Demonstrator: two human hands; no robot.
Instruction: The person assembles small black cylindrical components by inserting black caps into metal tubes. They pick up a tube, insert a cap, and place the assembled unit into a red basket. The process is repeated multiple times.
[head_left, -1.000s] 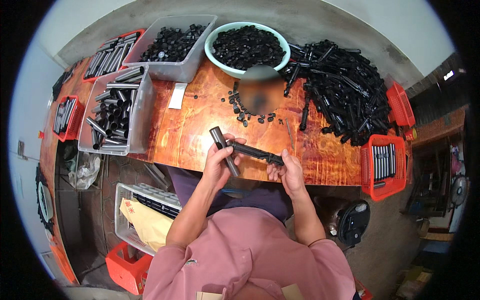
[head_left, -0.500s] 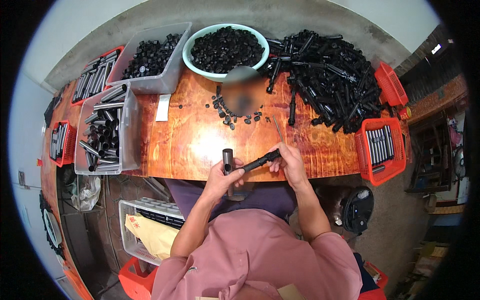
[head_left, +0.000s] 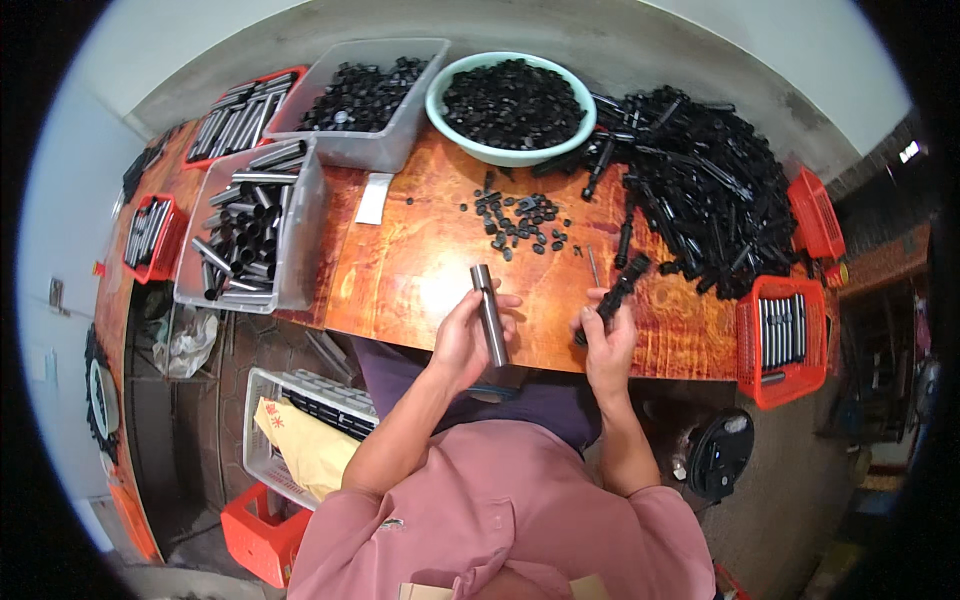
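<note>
My left hand [head_left: 461, 338] is closed around a dark grey metal tube [head_left: 490, 325] with a small cutout in its side. The tube stands tilted, its lower end over the table's front edge. To the right, my right hand [head_left: 612, 345] grips a long black mechanism part [head_left: 624, 284], which slants up and to the right. A thin metal rod [head_left: 593, 265] also sticks up from the right fingers; its lower end is hidden. The tube and the black part are apart. Small loose black pieces [head_left: 517, 222] lie beyond my hands.
A pale green basin [head_left: 435, 117] of small black parts stands at the back beside a heap of black mechanisms [head_left: 700, 190]. Clear bins [head_left: 313, 240] of tubes and caps are at left. A red basket [head_left: 745, 345] with tubes is at right. The wooden table [head_left: 385, 290] ends before me.
My hands have moved apart. The black part has left my left fingers and is in my right hand alone, tilted upward. The tube has turned in my left hand. The whole view has shifted.
</note>
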